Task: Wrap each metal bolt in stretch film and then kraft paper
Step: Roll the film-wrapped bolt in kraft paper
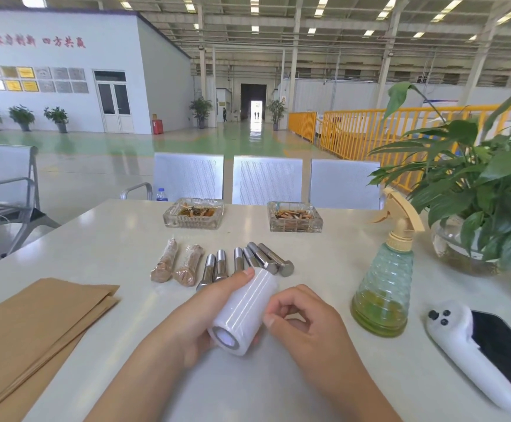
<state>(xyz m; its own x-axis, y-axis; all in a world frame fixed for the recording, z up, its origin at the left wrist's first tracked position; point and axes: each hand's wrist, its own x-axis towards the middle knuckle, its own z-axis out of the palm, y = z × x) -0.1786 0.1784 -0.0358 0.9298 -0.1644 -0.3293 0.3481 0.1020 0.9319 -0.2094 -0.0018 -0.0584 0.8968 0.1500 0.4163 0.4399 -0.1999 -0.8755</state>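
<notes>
The stretch film roll (243, 312) hid the heads of the middle bare bolts (238, 259) at its 12 o'clock. At 9 o'clock, the kraft paper (31, 330) ran off the frame's left edge; at 3 o'clock, the phone (507, 351) was cut by the right edge.

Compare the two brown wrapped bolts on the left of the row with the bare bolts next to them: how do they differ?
The wrapped bolts are covered in brown kraft paper with a film sheen; the bare bolts show shiny grey metal. There are two wrapped bolts, lying apart, while the six or so bare bolts bunch together, some touching, partly hidden behind the stretch film roll. Both groups lie flat on the table, heads toward the camera.
</notes>
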